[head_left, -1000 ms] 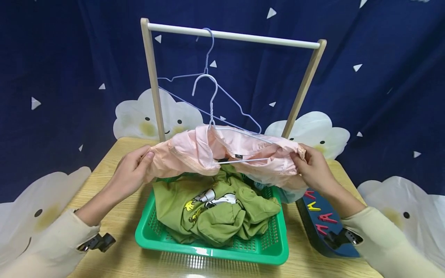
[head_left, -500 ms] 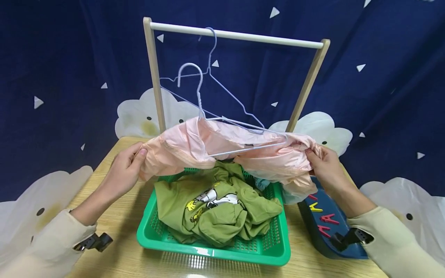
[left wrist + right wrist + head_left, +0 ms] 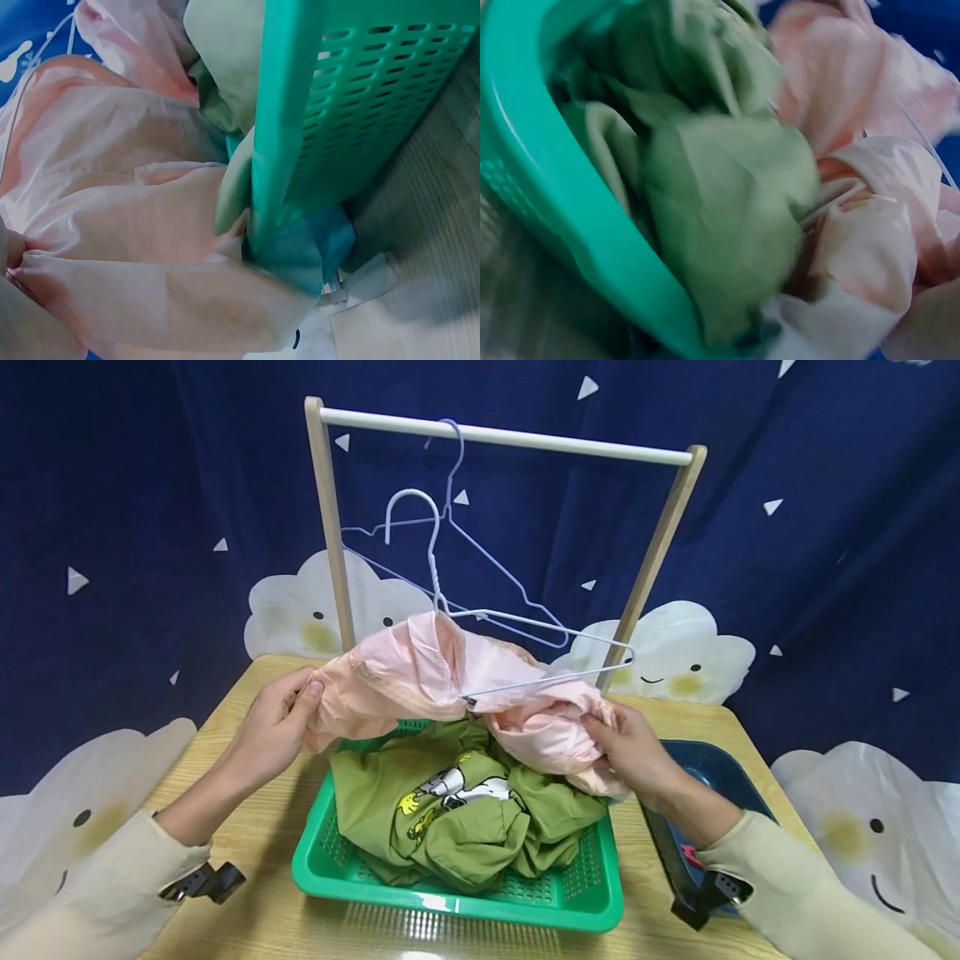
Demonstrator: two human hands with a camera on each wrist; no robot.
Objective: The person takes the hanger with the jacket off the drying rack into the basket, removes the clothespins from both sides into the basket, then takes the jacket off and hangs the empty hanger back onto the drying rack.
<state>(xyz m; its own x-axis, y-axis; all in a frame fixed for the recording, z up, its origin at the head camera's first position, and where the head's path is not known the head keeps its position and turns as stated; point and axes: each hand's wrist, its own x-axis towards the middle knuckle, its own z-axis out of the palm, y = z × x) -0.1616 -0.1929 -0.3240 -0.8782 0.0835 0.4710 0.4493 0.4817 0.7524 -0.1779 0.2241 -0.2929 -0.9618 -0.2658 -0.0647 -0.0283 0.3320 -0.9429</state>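
A pale pink garment is stretched between both hands above the basket in the head view. My left hand pinches its left end, thumb on top. On the other side, my right hand grips a bunched part of it. A white wire hanger sits partly inside the garment, its hook standing up free. The hanger's left end is hidden in the cloth; its right end sticks out bare above the right hand. In the left wrist view the pink cloth hangs beside the basket wall.
A green basket holds a green garment with a cartoon print. Behind stands a rack with a white rail, where a lavender hanger hangs. A dark blue tray with a red clothespin lies at right, partly behind the right arm.
My right hand first moved right, then came back left and down with its side of the garment. The hanger rose and shifted left; its right end is now uncovered. The left hand moved slightly left.
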